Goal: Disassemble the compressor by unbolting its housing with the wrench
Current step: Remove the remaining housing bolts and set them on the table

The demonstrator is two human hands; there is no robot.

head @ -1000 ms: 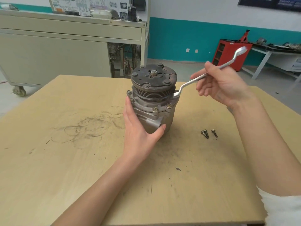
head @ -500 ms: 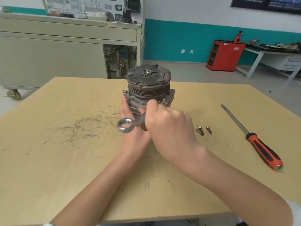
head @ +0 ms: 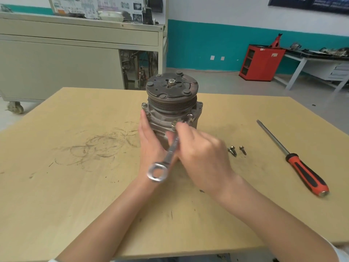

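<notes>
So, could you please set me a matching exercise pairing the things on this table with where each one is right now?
Things:
1. wrench
2. screwdriver
3. loose bolts
4. compressor

Places:
A. lying on the right side of the table
B. standing upright, steadied by the left hand
C. gripped in the right hand
D. lying between compressor and screwdriver

Pairs: 1-C, 2-A, 3-D, 4-B.

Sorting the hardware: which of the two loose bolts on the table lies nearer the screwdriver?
The smaller bolt, the right one of the pair, lies nearer the screwdriver; the larger bolt beside it sits closer to the right hand.
</notes>
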